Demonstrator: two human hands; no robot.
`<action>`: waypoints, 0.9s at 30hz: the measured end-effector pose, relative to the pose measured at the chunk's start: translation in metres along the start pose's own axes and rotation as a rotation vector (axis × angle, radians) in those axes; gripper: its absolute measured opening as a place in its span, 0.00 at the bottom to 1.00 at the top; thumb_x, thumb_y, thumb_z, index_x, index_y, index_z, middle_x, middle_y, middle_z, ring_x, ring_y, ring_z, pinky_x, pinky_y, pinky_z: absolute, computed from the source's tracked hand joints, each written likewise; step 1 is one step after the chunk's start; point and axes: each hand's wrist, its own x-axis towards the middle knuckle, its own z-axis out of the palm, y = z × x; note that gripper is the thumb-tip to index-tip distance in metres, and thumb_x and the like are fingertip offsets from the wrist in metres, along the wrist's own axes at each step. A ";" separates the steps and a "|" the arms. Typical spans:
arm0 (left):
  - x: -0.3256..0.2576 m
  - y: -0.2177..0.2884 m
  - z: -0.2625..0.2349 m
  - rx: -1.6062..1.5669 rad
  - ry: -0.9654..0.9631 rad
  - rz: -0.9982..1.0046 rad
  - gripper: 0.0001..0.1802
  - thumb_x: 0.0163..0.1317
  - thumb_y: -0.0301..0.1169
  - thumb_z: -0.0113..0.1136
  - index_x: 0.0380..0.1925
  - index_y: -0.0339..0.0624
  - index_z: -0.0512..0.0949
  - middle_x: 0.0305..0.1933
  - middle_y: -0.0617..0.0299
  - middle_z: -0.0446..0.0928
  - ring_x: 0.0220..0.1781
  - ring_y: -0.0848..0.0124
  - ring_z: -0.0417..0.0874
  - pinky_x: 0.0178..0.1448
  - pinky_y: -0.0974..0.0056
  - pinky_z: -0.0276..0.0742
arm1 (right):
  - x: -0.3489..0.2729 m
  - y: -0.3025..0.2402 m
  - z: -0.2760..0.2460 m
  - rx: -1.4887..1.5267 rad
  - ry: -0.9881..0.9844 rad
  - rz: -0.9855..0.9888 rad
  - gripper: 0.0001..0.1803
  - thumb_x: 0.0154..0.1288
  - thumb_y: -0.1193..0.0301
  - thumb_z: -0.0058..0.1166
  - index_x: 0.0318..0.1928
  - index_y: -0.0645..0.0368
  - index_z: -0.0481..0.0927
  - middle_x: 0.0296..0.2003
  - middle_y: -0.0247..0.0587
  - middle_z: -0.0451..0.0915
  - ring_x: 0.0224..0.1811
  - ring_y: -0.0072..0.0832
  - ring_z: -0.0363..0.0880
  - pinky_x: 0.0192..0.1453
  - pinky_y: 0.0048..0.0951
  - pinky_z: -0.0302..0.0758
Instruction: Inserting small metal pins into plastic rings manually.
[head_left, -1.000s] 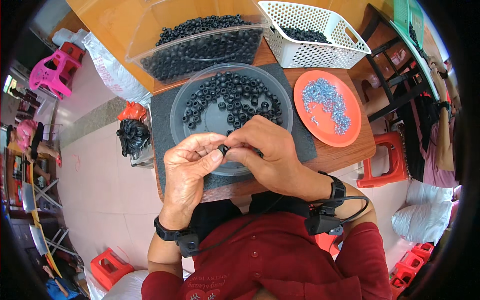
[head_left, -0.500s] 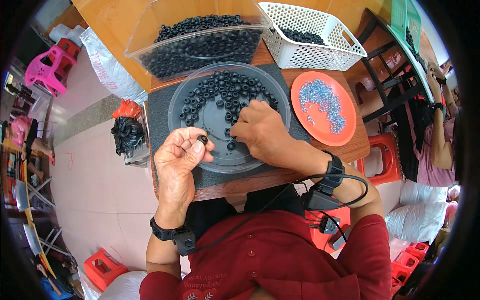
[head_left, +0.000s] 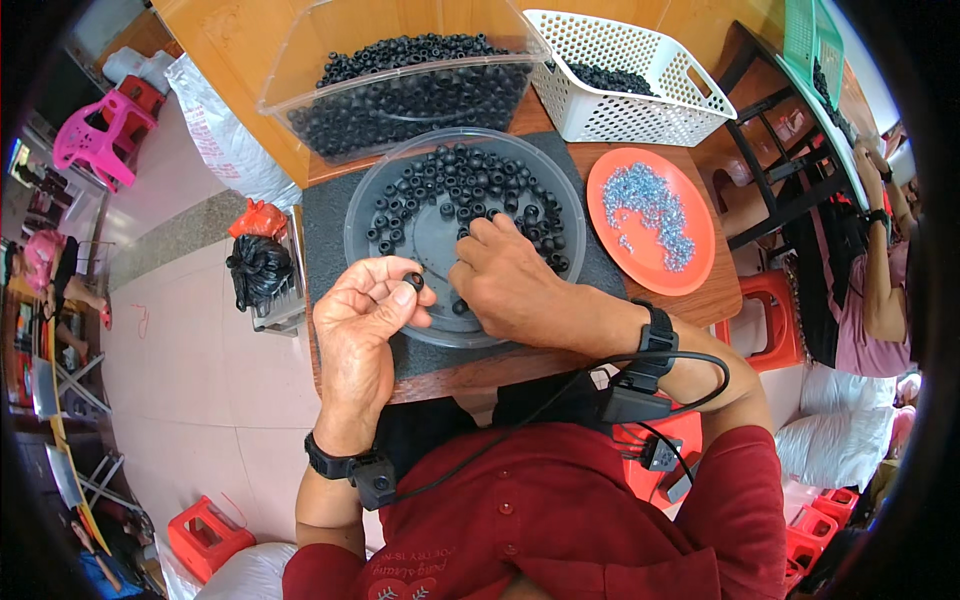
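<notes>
Between the thumb and fingertips of my left hand (head_left: 360,318) is a small black ring-shaped part (head_left: 413,281), its hole turned toward me. This hand is at the near left rim of a round clear plastic tray (head_left: 418,240). Loose black ring-shaped parts (head_left: 462,172) lie in the tray, mostly at its far side. My right hand (head_left: 520,285) is bent over the tray's right half, fingers curled down and closed. Its fingertips are partly hidden, and I cannot see what they hold, if anything. One loose black part (head_left: 459,307) lies beside them.
An orange plate (head_left: 640,268) of small shiny bluish pieces (head_left: 648,205) stands right of the tray. Behind are a clear bin (head_left: 285,95) and a white perforated basket (head_left: 625,125), both holding black parts. A dark mat (head_left: 325,215) covers part of the wooden table. Another person's arm (head_left: 880,260) shows far right.
My right hand has shifted slightly left and down over the tray, and some black parts there have moved. My left hand still pinches the black part. The whole view has shifted a little.
</notes>
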 end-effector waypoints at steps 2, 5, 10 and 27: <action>0.000 -0.001 0.000 -0.002 0.001 0.002 0.10 0.59 0.24 0.60 0.40 0.30 0.76 0.32 0.56 0.79 0.31 0.74 0.79 0.37 0.72 0.74 | -0.003 0.001 0.001 0.023 0.048 0.025 0.05 0.40 0.74 0.57 0.23 0.60 0.77 0.25 0.45 0.74 0.34 0.39 0.70 0.39 0.38 0.63; 0.000 -0.002 0.000 -0.014 0.002 0.002 0.10 0.59 0.24 0.60 0.40 0.30 0.76 0.33 0.56 0.79 0.31 0.74 0.79 0.37 0.72 0.75 | -0.004 0.001 -0.001 0.132 0.173 0.111 0.06 0.43 0.77 0.56 0.25 0.59 0.74 0.25 0.45 0.74 0.32 0.41 0.71 0.36 0.40 0.65; -0.001 -0.002 0.008 -0.017 0.016 0.014 0.10 0.58 0.24 0.61 0.39 0.30 0.76 0.33 0.57 0.79 0.31 0.72 0.79 0.35 0.71 0.75 | 0.002 -0.010 -0.032 0.517 0.282 0.273 0.05 0.49 0.78 0.55 0.27 0.61 0.73 0.24 0.45 0.74 0.30 0.43 0.72 0.34 0.40 0.68; -0.007 -0.008 0.014 0.009 -0.077 0.064 0.11 0.59 0.21 0.60 0.42 0.29 0.76 0.35 0.57 0.80 0.32 0.74 0.80 0.39 0.71 0.80 | 0.003 -0.011 -0.046 1.133 0.083 0.569 0.07 0.55 0.77 0.61 0.34 0.64 0.78 0.27 0.33 0.79 0.31 0.16 0.76 0.34 0.20 0.72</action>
